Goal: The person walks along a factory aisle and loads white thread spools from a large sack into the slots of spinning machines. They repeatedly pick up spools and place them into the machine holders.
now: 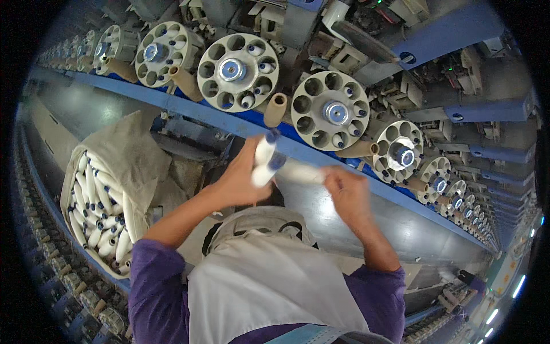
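Note:
My left hand [243, 175] is closed around white yarn bobbins [265, 150] with dark blue tips, at least two of them side by side. Another white yarn bobbin [301, 172], smeared by motion, lies between my hands. My right hand [348, 192], also blurred, has its fingers pinched at that bobbin's right end. Just beyond my hands are round cream magazines with ring-like pockets; the nearest are one magazine [313, 127] ahead to the right and another magazine [219, 87] ahead to the left. Some of their pockets hold blue-tipped bobbins.
A cloth-lined bin [66, 189] full of white bobbins stands at my left. A blue machine rail [229, 121] runs diagonally in front, with brown paper cones [275, 112] between the magazines. Blue machine arms [452, 43] jut out at upper right. I wear a pale apron [269, 281].

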### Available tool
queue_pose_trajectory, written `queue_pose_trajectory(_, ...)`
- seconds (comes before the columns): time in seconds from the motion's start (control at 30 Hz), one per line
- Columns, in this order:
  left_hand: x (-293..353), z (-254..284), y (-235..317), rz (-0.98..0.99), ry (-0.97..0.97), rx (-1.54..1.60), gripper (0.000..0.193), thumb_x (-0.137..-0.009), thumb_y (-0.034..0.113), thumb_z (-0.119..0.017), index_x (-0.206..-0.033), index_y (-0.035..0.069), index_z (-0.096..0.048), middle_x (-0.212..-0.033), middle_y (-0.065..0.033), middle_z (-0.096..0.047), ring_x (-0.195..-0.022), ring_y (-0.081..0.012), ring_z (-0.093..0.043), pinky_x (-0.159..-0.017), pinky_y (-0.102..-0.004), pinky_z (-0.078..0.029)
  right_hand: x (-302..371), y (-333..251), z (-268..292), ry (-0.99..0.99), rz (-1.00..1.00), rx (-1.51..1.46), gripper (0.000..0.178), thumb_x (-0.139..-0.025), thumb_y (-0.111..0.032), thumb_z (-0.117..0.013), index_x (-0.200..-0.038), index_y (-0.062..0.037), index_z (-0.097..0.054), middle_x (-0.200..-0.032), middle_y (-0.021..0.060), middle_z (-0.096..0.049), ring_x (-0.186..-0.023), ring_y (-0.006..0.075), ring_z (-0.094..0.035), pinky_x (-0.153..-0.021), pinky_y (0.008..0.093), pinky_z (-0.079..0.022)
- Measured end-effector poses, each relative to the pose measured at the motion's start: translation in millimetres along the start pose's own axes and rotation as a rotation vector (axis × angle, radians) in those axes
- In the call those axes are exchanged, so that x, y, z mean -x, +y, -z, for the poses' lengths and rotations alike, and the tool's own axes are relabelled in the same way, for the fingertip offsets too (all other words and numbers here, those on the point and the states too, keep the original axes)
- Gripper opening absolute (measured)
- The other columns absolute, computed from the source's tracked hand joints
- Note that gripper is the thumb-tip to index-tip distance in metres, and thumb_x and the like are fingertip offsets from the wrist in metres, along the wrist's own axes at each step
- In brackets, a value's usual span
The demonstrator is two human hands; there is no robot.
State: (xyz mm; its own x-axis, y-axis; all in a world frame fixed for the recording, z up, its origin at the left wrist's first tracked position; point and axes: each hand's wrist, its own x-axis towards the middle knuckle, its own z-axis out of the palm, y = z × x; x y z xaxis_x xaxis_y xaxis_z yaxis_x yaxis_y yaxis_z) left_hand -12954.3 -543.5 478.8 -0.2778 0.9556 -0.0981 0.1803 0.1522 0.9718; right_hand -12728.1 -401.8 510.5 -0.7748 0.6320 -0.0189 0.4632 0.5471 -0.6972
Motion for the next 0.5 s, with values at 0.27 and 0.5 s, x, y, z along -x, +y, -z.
queue_pose_trajectory(0.27,-177.9,-123.6,-84.5,-0.402,0.707,0.269,0.051,-0.071,-0.009,-0.065,-0.112,0.007,-0.040,-0.104,-0.0104,-0.046,-0.096,-0.0217,-0.051,-0.099,-0.0378,-0.040,-65.6,50.4,14.2,0.107,0.110,0.704,0.032,-0.087,-0.035,-0.066,-0.083,-0.0041,-0.061,-0.066,0.0130,-0.065,-0.056,0.0298,-0.066,-0.050,0.0394,-0.052)
queue_pose_trajectory(0.5,-174.4,-146.9,-122.7,-0.346,0.650,-0.164,0.047,-0.078,0.011,-0.066,-0.121,0.007,-0.048,-0.125,-0.0181,-0.052,-0.132,-0.0390,-0.040,-0.112,-0.0527,-0.023,-30.3,80.7,6.4,-0.108,0.060,0.747,0.039,-0.086,-0.036,-0.068,-0.086,0.0018,-0.059,-0.068,0.0168,-0.066,-0.059,0.0328,-0.066,-0.056,0.0426,-0.053)
